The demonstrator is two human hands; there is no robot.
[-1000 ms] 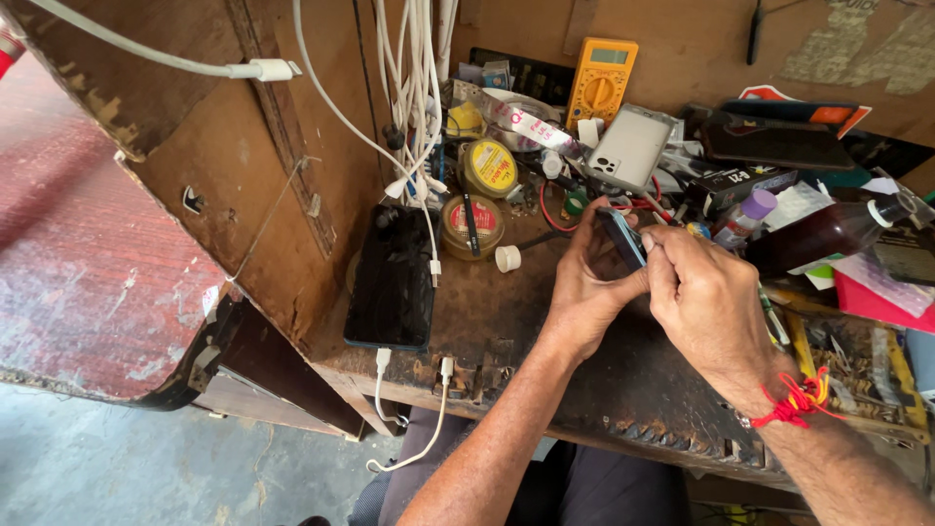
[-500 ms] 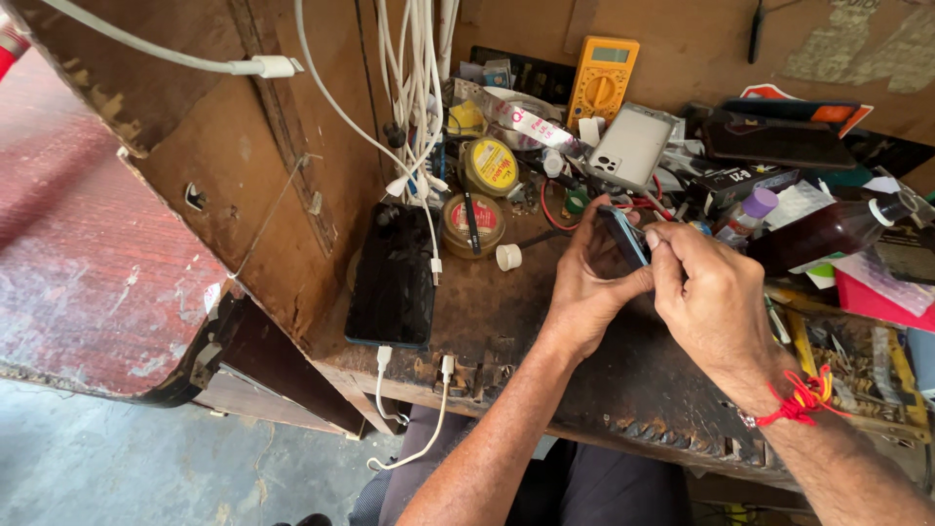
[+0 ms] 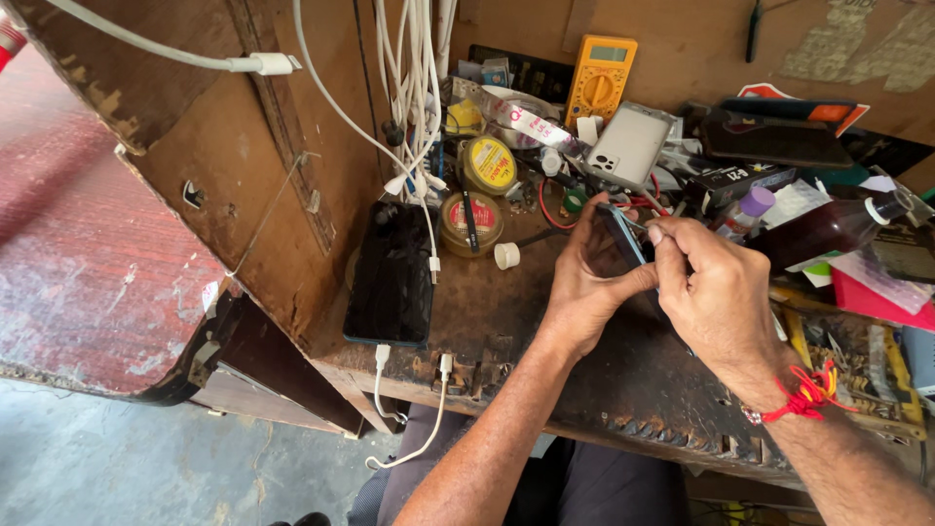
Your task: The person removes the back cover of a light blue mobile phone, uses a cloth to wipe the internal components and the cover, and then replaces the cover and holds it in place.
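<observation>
My left hand (image 3: 582, 284) grips a blue-edged phone (image 3: 624, 236), holding it tilted on edge above the worn wooden bench (image 3: 526, 321). My right hand (image 3: 716, 292), with a red thread at the wrist, pinches a thin metal tool (image 3: 639, 225) against the phone's upper edge. Most of the phone is hidden behind my fingers.
A black phone (image 3: 392, 275) lies at the bench's left, near white cables (image 3: 414, 97). Round tins (image 3: 471, 222), a white cap (image 3: 505, 255), a yellow multimeter (image 3: 600, 82), a grey phone back (image 3: 629, 146) and a dark bottle (image 3: 828, 229) crowd the rear.
Both hands stay on the phone. My right hand's fingers have shifted slightly along its upper edge with the tool.
</observation>
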